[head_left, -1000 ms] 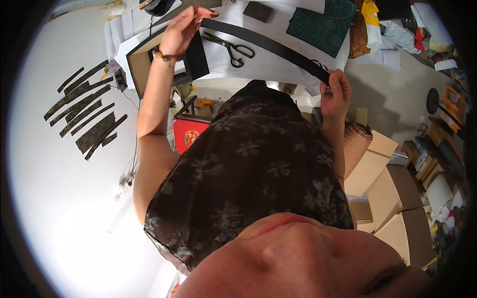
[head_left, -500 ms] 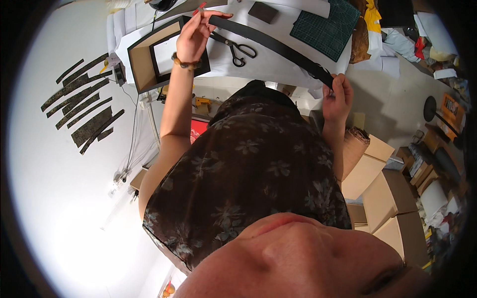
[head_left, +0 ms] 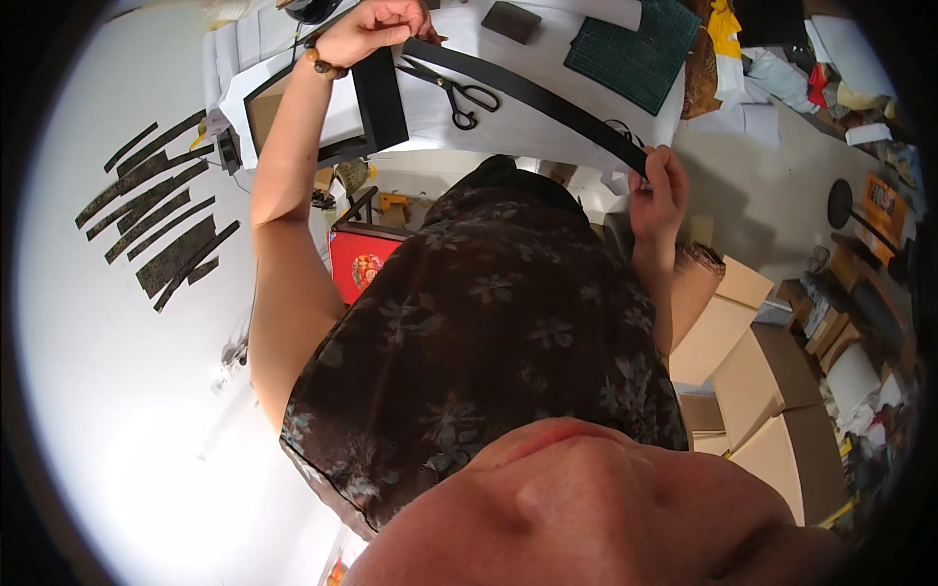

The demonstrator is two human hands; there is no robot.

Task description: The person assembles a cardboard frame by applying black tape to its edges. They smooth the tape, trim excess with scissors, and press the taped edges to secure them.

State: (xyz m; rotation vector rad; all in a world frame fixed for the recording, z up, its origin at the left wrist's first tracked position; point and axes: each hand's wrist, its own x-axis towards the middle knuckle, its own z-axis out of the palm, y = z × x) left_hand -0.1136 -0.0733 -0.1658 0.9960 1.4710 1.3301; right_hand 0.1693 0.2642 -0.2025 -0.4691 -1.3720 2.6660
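**Strip held out at both ends across the bench**

A long black strip (head_left: 532,93) spans the space between the person's two hands, bowed in the fisheye view, over the white-covered bench (head_left: 547,135). Its left end lies farther from the body, its right end nearer, by the bench's front edge. Whether its middle touches the cover or hangs just above it, I cannot tell.

The right hand (head_left: 660,200) grasps the near end, pinching it between thumb and fingers. The left hand (head_left: 386,27), a beaded bracelet (head_left: 324,64) at its wrist, looks closed on the far end, thumb drawn in to bent fingers; the exact contact is too small to read.

Scissors (head_left: 459,105) lie just beside the strip on the body's side, handles toward the right. A black box (head_left: 383,109) sits to their left, partly behind the left forearm. Beyond the strip are a dark block (head_left: 510,21) and a green mat (head_left: 635,51).

The step in hand, as I judge it, is handling the strip at full length, the left fingers working at its tip. The next move would call for a steady right pinch, light even tension, fine left fingertip control and care to clear the scissors.
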